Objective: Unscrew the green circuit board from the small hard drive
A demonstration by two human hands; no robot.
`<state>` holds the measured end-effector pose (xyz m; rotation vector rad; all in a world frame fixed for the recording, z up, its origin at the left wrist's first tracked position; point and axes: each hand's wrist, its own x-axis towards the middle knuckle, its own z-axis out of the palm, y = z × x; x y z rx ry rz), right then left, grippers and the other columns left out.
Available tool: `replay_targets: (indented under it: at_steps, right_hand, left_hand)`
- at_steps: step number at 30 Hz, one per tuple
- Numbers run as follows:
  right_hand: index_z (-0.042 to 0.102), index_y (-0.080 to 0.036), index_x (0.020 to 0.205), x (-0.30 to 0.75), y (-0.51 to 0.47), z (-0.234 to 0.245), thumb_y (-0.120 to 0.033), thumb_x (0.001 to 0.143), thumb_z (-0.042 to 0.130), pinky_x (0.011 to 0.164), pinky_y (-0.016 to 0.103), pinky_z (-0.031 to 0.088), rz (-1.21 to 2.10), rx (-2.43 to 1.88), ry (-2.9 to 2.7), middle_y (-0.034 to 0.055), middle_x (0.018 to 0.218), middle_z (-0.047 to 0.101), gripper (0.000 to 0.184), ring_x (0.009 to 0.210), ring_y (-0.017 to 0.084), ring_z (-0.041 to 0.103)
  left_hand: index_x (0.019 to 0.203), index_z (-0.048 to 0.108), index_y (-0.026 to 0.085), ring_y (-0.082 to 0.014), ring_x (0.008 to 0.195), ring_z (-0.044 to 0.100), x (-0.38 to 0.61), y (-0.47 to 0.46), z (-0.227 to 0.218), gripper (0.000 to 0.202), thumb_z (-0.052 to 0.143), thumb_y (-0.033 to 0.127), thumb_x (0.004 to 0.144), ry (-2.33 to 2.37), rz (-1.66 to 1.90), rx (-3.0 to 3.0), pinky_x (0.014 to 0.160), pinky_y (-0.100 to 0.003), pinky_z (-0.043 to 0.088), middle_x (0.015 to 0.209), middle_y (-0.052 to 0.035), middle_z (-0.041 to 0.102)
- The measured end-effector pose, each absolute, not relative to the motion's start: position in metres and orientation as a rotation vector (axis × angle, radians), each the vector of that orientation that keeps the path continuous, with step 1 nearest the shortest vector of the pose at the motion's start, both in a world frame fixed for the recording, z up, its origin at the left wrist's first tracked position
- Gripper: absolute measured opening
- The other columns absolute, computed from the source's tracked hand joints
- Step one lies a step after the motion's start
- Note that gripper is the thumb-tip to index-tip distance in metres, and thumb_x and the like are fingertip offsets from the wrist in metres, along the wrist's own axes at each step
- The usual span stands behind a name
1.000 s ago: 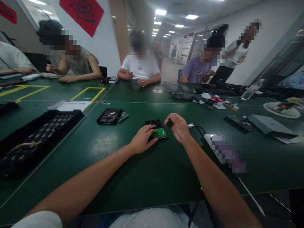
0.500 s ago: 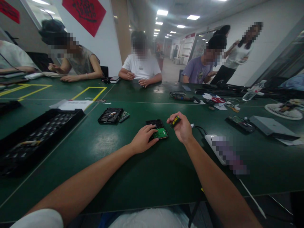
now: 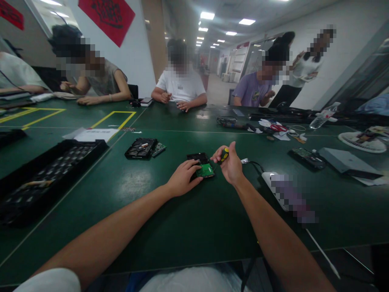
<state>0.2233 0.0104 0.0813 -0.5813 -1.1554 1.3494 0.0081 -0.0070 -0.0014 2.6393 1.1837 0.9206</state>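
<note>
A black hard drive with a green circuit board (image 3: pixel 207 170) lies on the green table in front of me. My left hand (image 3: pixel 183 177) rests across its left side, fingers on top and thumb along the near edge, gripping it against the tabletop. Just right of the drive, my right hand (image 3: pixel 231 167) has its fingers around the black and yellow handle of a screwdriver (image 3: pixel 224 155), with the thumb raised off it. The thin shaft points down-left toward the board's right edge; whether the tip touches a screw is too small to tell.
Left of the drive lie a black casing (image 3: pixel 141 148) and a small circuit board (image 3: pixel 159 149). A long black tray (image 3: pixel 54 174) stands further left. To the right are a white power strip (image 3: pixel 275 190) with a cable, a grey box (image 3: pixel 349 162) and a bottle (image 3: pixel 324 116). Several people are across the table.
My right thumb has lifted from the screwdriver handle, and the fingers have shifted around it. The left hand and the hard drive stay in place.
</note>
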Motion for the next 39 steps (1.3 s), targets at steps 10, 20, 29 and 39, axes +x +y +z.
replay_targets:
  at_steps: [10,20,29,39]
  right_hand:
    - [0.063,-0.025,0.085,0.224,0.012,0.075,-0.051,0.090,0.073,0.080,0.031,0.048,1.278,-0.607,-1.193,-0.0024,0.073,0.064,0.029,0.074,0.016,0.060]
    - [0.068,-0.024,0.081,0.230,0.015,0.081,-0.052,0.095,0.063,0.081,0.034,0.051,1.325,-0.585,-1.138,-0.0002,0.073,0.061,0.032,0.076,0.018,0.063]
    - [0.059,-0.025,0.081,0.231,0.015,0.079,-0.062,0.094,0.060,0.072,0.034,0.050,1.351,-0.595,-1.076,-0.0053,0.059,0.046,0.039,0.059,0.015,0.051]
    - [0.057,-0.026,0.084,0.234,0.015,0.079,-0.048,0.092,0.067,0.078,0.034,0.051,1.303,-0.568,-1.149,-0.0034,0.072,0.058,0.025,0.071,0.016,0.060]
  left_hand:
    - [0.134,0.061,0.022,-0.0343,0.141,0.051,0.008,-0.007,-0.002,0.044,0.065,0.045,0.097,1.190,0.919,2.623,0.118,-0.058,0.044,0.146,-0.0149,0.058]
    - [0.134,0.061,0.020,-0.0339,0.141,0.051,0.008,-0.007,-0.001,0.044,0.064,0.046,0.098,1.198,0.902,2.645,0.119,-0.057,0.043,0.147,-0.0152,0.058]
    - [0.133,0.061,0.022,-0.0339,0.140,0.052,0.007,-0.009,0.000,0.042,0.066,0.044,0.097,1.187,0.919,2.633,0.118,-0.059,0.044,0.146,-0.0150,0.058]
    - [0.134,0.062,0.022,-0.0340,0.141,0.051,0.008,-0.008,0.000,0.043,0.066,0.045,0.097,1.189,0.913,2.628,0.118,-0.058,0.044,0.146,-0.0151,0.058]
